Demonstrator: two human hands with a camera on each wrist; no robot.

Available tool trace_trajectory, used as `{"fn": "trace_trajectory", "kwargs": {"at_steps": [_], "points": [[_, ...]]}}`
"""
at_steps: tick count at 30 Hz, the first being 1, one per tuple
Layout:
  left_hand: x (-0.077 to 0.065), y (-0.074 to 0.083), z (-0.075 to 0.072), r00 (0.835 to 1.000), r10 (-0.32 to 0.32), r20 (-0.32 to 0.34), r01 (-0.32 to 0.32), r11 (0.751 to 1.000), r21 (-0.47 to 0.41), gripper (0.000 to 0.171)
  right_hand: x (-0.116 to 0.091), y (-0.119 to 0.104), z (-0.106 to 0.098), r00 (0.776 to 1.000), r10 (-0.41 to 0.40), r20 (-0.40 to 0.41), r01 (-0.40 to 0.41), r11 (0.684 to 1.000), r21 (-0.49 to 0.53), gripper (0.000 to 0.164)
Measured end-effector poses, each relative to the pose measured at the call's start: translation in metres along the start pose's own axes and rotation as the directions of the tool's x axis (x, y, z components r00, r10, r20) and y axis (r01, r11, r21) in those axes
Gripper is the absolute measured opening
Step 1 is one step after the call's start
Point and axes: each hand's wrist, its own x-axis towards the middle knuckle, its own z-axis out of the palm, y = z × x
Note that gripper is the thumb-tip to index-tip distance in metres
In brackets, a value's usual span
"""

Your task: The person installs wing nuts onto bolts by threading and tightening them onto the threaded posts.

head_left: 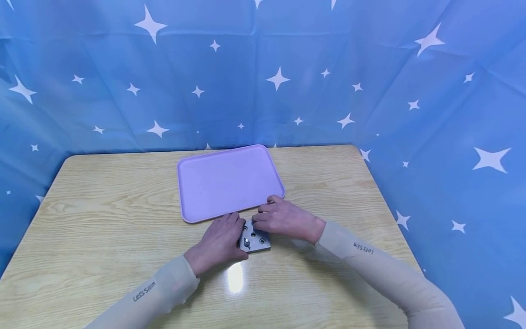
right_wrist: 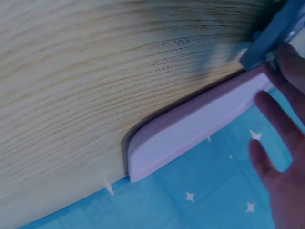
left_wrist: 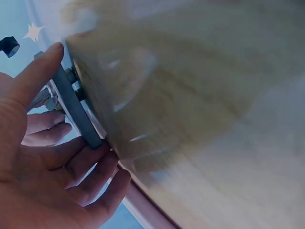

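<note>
A small grey metal plate [head_left: 259, 246] with several round holes is between the two hands, near the tray's front edge. My left hand [head_left: 219, 240] grips its left side, thumb at the near edge and fingers at the far edge. A wing-shaped fastener [head_left: 246, 243] stands on its near left part. In the left wrist view, dark studs [left_wrist: 76, 81] stick out from the plate's underside. My right hand [head_left: 283, 219] reaches over the far right corner, fingertips at the top face; I cannot tell what they pinch there. Its outer fingers [right_wrist: 271, 112] are spread away from the plate.
A shallow purple tray [head_left: 230, 183] lies just beyond the hands on the wooden table [head_left: 115, 196]. Blue star-patterned cloth [head_left: 246, 82] hangs behind the table and along its sides. A bright light reflection shows on the tabletop in front of the plate.
</note>
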Motion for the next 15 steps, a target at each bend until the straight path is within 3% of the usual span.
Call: {"fn": "trace_trajectory", "kwargs": {"at_steps": [3, 8, 12, 15], "points": [[-0.003, -0.001, 0.002, 1.0, -0.023, 0.009, 0.023, 1.0, -0.015, 0.073, 0.0, -0.003, -0.001, 0.999, 0.043, 0.023, -0.045, 0.993, 0.111, 0.028], [-0.01, 0.0, 0.004, 0.999, -0.047, 0.014, 0.047, 0.998, -0.048, 0.085, -0.005, -0.007, -0.009, 0.982, 0.175, 0.077, -0.189, 0.946, 0.265, 0.045], [-0.017, 0.0, 0.0, 0.998, -0.062, 0.002, 0.062, 0.994, -0.092, 0.099, -0.015, -0.007, -0.014, 0.947, 0.318, 0.056, -0.32, 0.904, 0.283, 0.053], [-0.023, -0.003, -0.008, 0.996, -0.076, -0.042, 0.071, 0.991, -0.112, 0.105, -0.024, -0.005, -0.016, 0.907, 0.422, 0.002, -0.404, 0.867, 0.292, 0.058]]}}
